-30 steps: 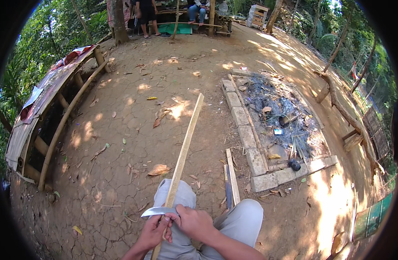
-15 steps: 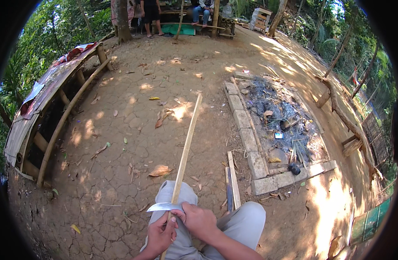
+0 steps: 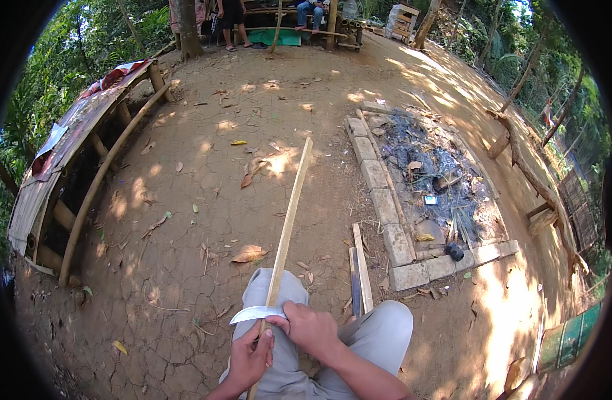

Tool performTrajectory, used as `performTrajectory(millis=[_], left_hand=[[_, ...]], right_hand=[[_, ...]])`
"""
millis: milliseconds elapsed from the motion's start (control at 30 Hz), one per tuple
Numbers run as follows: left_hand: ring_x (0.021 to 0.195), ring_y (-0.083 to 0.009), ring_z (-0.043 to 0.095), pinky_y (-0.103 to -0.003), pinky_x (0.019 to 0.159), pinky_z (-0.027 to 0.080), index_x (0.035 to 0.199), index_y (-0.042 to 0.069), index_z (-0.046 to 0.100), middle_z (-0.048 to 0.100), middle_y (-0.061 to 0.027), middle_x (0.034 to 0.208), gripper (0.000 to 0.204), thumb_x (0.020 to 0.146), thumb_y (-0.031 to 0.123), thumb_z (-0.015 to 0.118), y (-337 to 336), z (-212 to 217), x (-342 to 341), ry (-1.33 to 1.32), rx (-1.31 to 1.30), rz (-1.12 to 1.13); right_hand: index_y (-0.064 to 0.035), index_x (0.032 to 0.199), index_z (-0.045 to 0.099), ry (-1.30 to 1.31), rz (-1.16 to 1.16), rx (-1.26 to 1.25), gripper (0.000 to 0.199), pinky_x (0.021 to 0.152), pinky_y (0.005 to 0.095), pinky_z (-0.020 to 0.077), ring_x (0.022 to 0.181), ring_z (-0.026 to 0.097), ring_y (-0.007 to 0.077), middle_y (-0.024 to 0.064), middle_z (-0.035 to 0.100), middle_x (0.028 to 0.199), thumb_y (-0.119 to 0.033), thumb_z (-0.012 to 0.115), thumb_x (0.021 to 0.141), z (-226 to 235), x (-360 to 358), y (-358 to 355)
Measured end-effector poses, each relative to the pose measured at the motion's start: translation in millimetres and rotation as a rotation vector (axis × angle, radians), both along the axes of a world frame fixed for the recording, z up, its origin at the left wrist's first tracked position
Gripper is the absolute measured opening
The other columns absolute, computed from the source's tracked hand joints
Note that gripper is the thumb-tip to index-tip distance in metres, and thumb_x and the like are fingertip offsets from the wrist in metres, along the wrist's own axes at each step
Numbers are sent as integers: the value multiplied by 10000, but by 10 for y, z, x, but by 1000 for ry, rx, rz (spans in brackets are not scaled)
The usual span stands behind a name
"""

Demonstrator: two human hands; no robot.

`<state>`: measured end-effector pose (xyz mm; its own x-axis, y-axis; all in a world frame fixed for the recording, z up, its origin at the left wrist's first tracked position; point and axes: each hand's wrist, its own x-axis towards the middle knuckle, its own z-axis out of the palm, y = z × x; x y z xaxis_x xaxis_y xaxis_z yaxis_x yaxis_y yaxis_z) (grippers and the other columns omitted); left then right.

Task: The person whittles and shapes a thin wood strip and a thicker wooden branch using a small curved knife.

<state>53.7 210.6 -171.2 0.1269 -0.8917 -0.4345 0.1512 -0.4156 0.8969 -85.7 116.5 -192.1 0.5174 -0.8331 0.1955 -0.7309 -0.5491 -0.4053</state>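
A long, pale bamboo strip slants up and away from my lap, its far end raised over the dirt. My left hand is closed around its lower part. In my right hand is a knife, its handle hidden by the fingers. The curved silver blade lies across the strip just above my left hand, with the tip toward the left. My right thumb and fingers are pressed close to the strip beside the blade. My knees in grey trousers are on both sides of my hands.
A brick-edged fire pit with ash and a blackened pot lies to the right. Two more strips rest beside it. A low bamboo structure stands left. People are at a far shelter.
The view has tipped slightly, so the ground sits a little higher in it. The knife blade slants a bit more across the strip. Both hands keep their holds.
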Motion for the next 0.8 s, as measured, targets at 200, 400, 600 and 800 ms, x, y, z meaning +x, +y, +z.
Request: performTrajectory(millis=[200, 400, 600, 800], left_hand=[[517, -44, 508, -199, 450, 404, 1377, 44, 512, 555, -5, 778, 357, 1045, 175, 503, 7, -1, -39, 4, -6, 35], [490, -56, 495, -218, 429, 393, 1061, 59, 590, 533, 19, 673, 201, 1042, 242, 507, 267, -225, -107, -24, 5, 35], [482, -36, 465, -210, 440, 373, 897, 57, 639, 524, 44, 629, 268, 1026, 278, 559, 443, -592, -78, -144, -108, 4], [498, -47, 508, -198, 431, 393, 1309, 23, 560, 563, -5, 770, 305, 1042, 160, 508, 5, 25, 2, 25, -91, 100]], right_hand=[[-97, 772, 539, -28, 0, -2, 494, 413, 424, 484, 523, 642, 313, 93, 601, 609, -572, 580, 902, -8, 9, -3], [-77, 791, 568, -25, -116, 101, 505, 468, 478, 492, 565, 642, 377, 150, 626, 641, -553, 519, 953, 17, 7, -83], [-40, 851, 588, 65, -200, 198, 531, 542, 517, 509, 666, 662, 435, 219, 658, 693, -532, 455, 998, 167, -327, -444], [-59, 813, 552, -76, -150, 202, 516, 517, 506, 514, 619, 663, 408, 170, 655, 663, -541, 481, 982, 217, -246, -97]])
